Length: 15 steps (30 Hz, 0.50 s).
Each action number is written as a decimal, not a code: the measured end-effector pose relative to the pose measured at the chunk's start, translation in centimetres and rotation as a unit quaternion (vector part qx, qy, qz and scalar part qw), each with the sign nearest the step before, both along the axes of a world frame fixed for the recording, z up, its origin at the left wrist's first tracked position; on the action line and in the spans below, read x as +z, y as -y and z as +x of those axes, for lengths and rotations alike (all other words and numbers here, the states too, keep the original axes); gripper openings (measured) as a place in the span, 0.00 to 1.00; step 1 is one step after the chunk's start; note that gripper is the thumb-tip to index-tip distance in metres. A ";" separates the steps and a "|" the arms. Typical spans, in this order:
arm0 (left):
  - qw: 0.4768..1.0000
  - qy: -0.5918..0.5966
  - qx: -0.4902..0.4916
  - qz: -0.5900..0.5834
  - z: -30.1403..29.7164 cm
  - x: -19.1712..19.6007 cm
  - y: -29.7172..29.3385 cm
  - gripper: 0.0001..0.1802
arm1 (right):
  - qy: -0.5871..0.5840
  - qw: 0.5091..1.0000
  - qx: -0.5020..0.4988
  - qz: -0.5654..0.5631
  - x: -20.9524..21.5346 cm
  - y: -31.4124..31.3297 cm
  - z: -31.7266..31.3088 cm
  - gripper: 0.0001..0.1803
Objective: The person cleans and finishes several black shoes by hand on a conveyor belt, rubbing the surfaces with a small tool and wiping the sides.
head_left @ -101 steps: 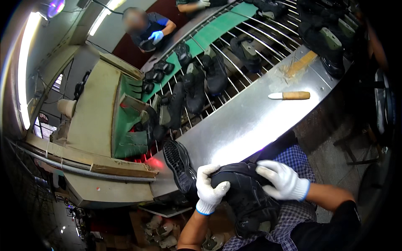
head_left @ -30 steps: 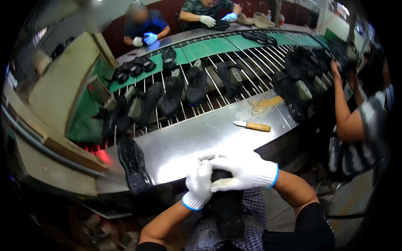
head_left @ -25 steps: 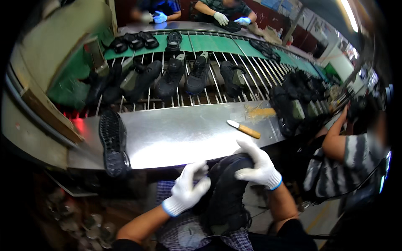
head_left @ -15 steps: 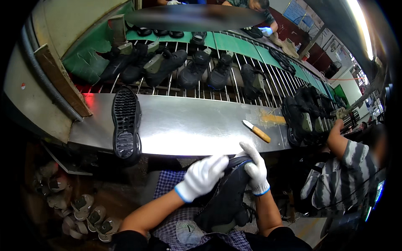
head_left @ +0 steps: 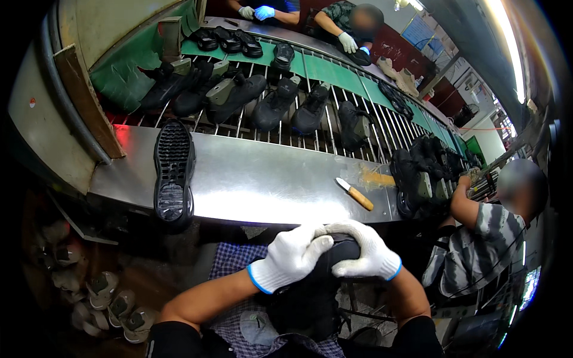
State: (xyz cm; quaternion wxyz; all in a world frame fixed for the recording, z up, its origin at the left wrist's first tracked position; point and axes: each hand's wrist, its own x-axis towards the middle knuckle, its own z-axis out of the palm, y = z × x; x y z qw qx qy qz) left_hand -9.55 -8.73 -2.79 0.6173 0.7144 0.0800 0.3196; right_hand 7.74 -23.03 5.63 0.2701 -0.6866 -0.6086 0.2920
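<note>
The shoe is held before the bench, its upper end clasped between the curled left hand and right hand; on the bench are seen a knife and, further left, a sole; behind it, other shoes are lined up; its left end is blocked by a cabinet

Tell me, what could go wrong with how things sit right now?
The black sole seems to overhang the metal bench; a bump might drop it. The wooden-handled knife lies loose; a careless reach could cut. The black shoe in the left hand and right hand might slip.
</note>
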 end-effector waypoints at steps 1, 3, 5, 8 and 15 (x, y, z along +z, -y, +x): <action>0.993 0.063 0.061 0.078 0.5 -1.1 0.2 0.15 | -0.026 0.999 0.014 -0.031 0.0 -0.8 0.4 0.44; 0.983 0.001 0.070 0.170 1.3 -2.9 0.3 0.13 | -0.037 0.997 0.005 -0.072 -1.4 -0.9 1.5 0.40; 0.966 -0.098 0.027 0.236 2.4 -4.0 0.0 0.16 | -0.035 0.997 -0.026 -0.060 -3.1 -0.6 2.5 0.38; 0.987 0.016 0.007 0.157 0.1 -4.1 -0.3 0.23 | -0.024 0.995 -0.048 -0.085 -2.8 0.6 3.3 0.41; 0.954 -0.098 -0.199 0.204 -3.6 -4.7 -2.4 0.54 | -0.066 0.995 -0.046 -0.064 -2.1 0.7 3.4 0.43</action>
